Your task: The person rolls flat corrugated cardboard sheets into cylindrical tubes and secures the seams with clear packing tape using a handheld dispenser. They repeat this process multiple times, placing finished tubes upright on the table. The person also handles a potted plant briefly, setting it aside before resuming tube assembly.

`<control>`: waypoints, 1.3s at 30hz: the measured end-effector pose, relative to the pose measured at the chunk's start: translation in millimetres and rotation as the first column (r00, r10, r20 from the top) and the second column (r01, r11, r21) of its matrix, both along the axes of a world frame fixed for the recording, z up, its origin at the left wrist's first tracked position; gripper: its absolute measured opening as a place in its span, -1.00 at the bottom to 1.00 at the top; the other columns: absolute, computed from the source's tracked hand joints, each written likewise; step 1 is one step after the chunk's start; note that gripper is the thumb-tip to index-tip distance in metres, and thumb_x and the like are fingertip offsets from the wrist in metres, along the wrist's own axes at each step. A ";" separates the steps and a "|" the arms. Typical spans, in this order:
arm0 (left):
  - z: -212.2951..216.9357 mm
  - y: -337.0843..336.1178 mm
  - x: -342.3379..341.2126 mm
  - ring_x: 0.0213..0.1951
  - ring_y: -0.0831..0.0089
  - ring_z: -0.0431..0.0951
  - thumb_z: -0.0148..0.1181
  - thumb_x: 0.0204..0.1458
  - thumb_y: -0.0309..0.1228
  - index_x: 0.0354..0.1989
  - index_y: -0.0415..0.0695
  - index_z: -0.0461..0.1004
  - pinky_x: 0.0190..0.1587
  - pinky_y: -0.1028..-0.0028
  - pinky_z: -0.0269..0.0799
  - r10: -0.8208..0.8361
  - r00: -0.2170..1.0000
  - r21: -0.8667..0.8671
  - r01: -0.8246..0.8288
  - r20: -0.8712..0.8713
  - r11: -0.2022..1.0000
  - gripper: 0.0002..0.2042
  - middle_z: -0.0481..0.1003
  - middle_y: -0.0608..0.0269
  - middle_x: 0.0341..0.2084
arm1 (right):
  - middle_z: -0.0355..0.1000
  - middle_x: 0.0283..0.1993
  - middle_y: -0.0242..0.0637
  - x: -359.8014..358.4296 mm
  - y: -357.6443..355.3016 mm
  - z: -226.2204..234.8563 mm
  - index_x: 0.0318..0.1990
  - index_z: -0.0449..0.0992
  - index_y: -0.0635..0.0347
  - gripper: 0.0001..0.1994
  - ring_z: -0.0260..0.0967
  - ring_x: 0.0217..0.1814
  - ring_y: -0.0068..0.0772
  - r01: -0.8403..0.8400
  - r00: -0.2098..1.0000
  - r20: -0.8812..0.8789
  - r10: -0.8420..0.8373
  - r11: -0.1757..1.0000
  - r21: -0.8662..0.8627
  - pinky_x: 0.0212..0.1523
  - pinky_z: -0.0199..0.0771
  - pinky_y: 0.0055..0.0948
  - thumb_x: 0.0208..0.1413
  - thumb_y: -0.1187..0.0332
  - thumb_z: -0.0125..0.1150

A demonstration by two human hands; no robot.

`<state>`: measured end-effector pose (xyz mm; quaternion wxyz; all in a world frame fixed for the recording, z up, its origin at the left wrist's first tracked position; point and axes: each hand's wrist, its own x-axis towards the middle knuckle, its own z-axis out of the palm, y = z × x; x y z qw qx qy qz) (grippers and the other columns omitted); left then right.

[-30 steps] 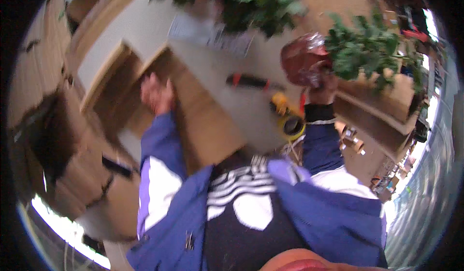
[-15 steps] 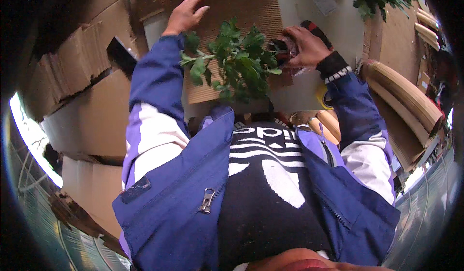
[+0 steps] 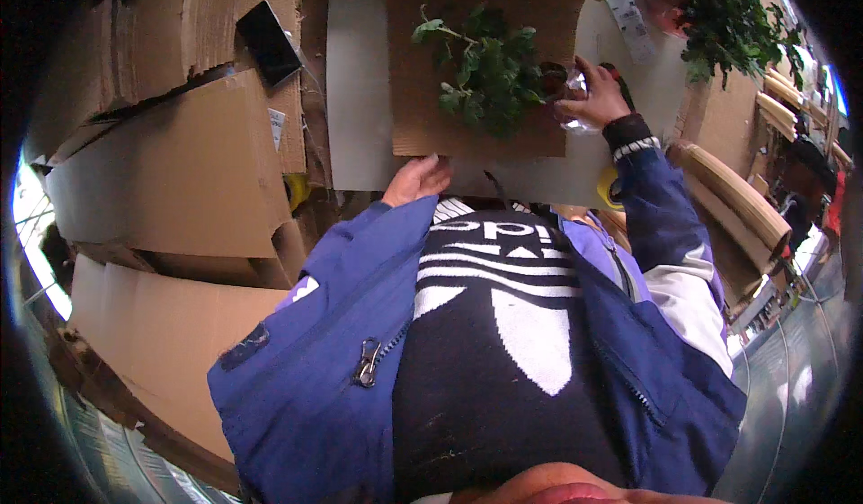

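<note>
The bare left hand (image 3: 419, 182), fingers loosely extended, is at the near edge of a brown corrugated cardboard sheet (image 3: 418, 135). Beyond, the bare right hand (image 3: 598, 99) grips the clear-plastic-wrapped base (image 3: 578, 127) of a leafy green plant (image 3: 493, 77) lying over the sheet.

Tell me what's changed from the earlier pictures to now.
The bare left hand has come back toward the body, from the far left of the brown corrugated cardboard sheet to its near edge. The green leafy plant has gone from the right side to lie over that sheet. Unchanged: the bare right hand keeps hold of the plant's clear-plastic-wrapped base.
</note>
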<state>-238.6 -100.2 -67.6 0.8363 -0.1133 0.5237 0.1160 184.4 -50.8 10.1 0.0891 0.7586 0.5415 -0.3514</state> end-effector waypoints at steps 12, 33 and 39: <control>-23.1 28.3 30.6 -0.19 0.29 0.56 0.15 0.12 -0.44 0.01 -0.12 0.43 -0.26 0.23 0.59 0.052 0.961 0.462 0.083 -0.271 0.883 -0.73 0.51 0.23 -0.16 | 0.38 0.20 -0.02 12.9 16.6 -16.0 0.30 0.30 0.13 -0.16 0.35 0.22 -0.06 0.107 0.965 -0.236 -0.117 0.993 -0.054 0.22 0.34 -0.23 -0.15 -0.05 0.43; -27.1 -71.6 160.2 -0.28 0.37 0.54 0.06 0.25 -0.21 0.05 -0.08 0.53 -0.26 0.36 0.46 -0.198 0.931 0.497 0.335 -0.307 0.801 -0.69 0.57 0.10 -0.19 | 0.23 0.27 0.09 -34.3 -45.2 3.3 0.34 0.20 0.21 0.07 0.25 0.30 0.04 -0.196 0.956 -0.199 0.216 0.974 0.113 0.28 0.31 -0.22 -0.39 -0.06 0.55; -75.5 -99.6 157.3 -0.20 0.34 0.56 0.04 0.25 -0.22 0.09 -0.14 0.50 -0.21 0.35 0.47 -0.058 0.931 0.640 0.293 -0.361 0.710 -0.65 0.57 0.15 -0.09 | 0.29 0.22 0.03 -51.1 -64.9 11.9 0.31 0.25 0.21 0.04 0.32 0.24 0.00 -0.122 0.941 -0.307 0.141 0.989 0.081 0.24 0.36 -0.26 -0.42 -0.06 0.55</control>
